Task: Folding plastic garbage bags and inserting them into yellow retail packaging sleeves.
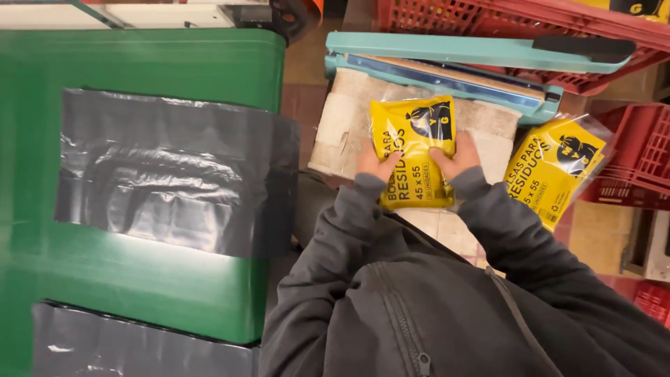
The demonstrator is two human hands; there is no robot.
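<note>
1. Tiled floor, a worn pale block (349,119) as my work surface, and a teal heat sealer (453,70) across its far edge.
2. My sleeves hide both wrists; red crates (558,28) are cut off at the top.
3. Left hand (377,164) and right hand (457,155) clamp the yellow packet (412,150) by its side edges, and it lies flat on the block.
4. A second yellow packet (555,167) lies off to the right, untouched.

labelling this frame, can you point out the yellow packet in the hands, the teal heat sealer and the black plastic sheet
yellow packet (412,143): head view, upper printed face
teal heat sealer (447,50): head view, its raised arm
black plastic sheet (167,174): head view, middle of the sheet
</note>
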